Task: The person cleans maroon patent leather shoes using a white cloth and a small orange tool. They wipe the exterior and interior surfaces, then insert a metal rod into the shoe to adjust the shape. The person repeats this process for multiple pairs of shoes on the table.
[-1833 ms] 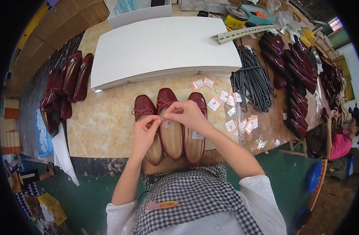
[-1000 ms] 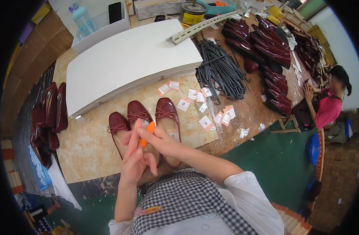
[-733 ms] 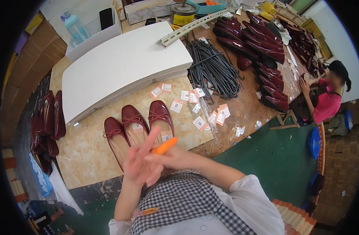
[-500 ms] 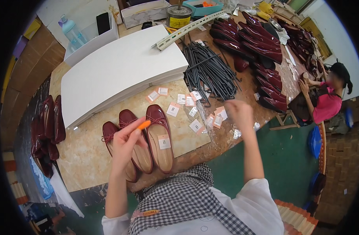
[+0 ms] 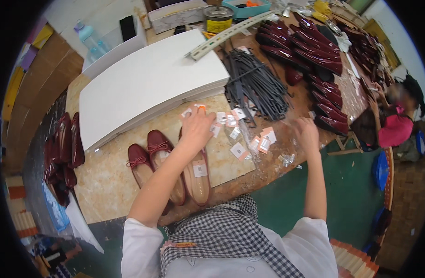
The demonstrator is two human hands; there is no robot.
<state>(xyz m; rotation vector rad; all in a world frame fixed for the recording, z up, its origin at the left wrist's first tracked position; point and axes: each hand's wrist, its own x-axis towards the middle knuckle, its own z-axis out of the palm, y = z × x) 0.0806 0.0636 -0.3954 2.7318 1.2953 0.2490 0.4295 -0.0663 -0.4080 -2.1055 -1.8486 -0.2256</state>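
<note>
My left hand (image 5: 197, 127) reaches over the toes of the shoes, its fingers stretched out onto the price tags (image 5: 186, 112) beside the white stack. An orange finger cot (image 5: 202, 108) covers one fingertip. Below that arm stand several dark red flats with bows, toes pointing away; one flat (image 5: 201, 190) has a tag (image 5: 200, 168) lying in it, and the arm partly hides them. My right hand (image 5: 307, 134) is at the table's right edge, fingers bent together near clear plastic scraps (image 5: 286, 160); what they hold, if anything, cannot be made out. More tags (image 5: 263, 141) lie between the hands.
A stack of white sheets (image 5: 147, 83) carries a slotted metal bar (image 5: 231, 34). Beyond the tags lies a heap of dark grey sticks (image 5: 256, 85). Glossy red shoes (image 5: 314, 51) fill the far right; others (image 5: 64, 143) stand at left. A co-worker (image 5: 393, 125) sits at right.
My left hand has moved from above the shoes up and away to the tags. My right hand has shifted slightly right. The co-worker's hands have moved.
</note>
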